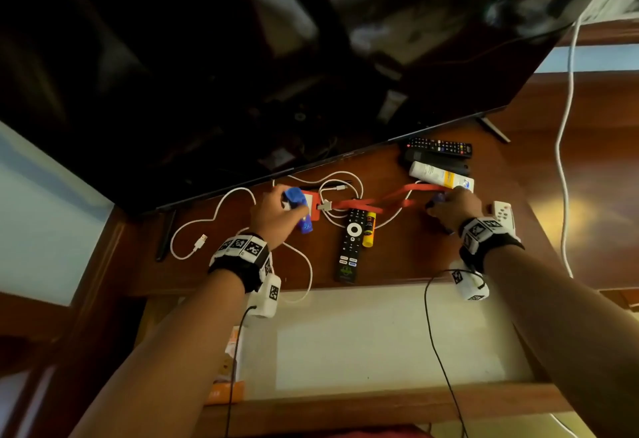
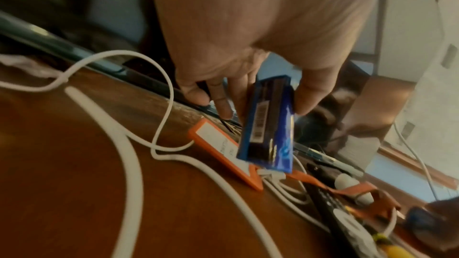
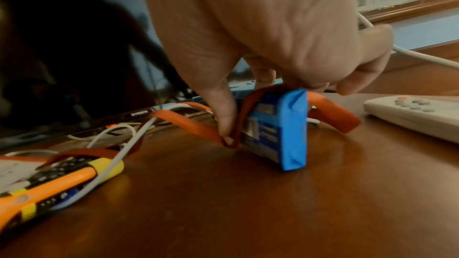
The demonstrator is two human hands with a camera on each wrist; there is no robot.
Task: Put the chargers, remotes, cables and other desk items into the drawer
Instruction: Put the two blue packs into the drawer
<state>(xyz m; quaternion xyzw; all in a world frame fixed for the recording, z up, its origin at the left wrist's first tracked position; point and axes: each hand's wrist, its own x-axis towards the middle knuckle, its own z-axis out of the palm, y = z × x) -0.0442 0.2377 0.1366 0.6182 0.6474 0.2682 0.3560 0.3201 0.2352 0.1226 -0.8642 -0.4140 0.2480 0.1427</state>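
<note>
The blue packet [image 2: 269, 125] is pinched between the thumb and fingers of the left hand [image 1: 276, 211], lifted and tilted just over the orange card holder [image 2: 218, 145], which lies flat on the counter [image 1: 432, 258]. It looks light and stiff enough to carry by its long edges, though its glossy wrap may be slippery.

On the far side of the card holder, along its orange lanyard [image 1: 397, 195], the right hand [image 1: 453, 211] closes thumb and fingers on a second blue packet [image 3: 275, 130] that stands on its lower edge on the counter. The lanyard passes over the top of this packet, under the fingers, so it seems caught in the same grip. The strap is soft and limp and would likely drag the card holder along; taking the packet by its flat faces, clear of the strap, looks safer.

Between the card holder and the right hand lie a black remote [image 1: 351, 246] and a yellow glue stick [image 1: 370, 228], side by side, with loops of white cable [image 1: 221, 211] over and around them. The cable is floppy and prone to snagging; gathering its loops would be best. Beyond the lanyard lie a white tube [image 1: 439, 175] and more black remotes [image 1: 439, 147]. The open drawer [image 1: 380, 337] sits just below the counter edge, and seems nearly empty.
</note>
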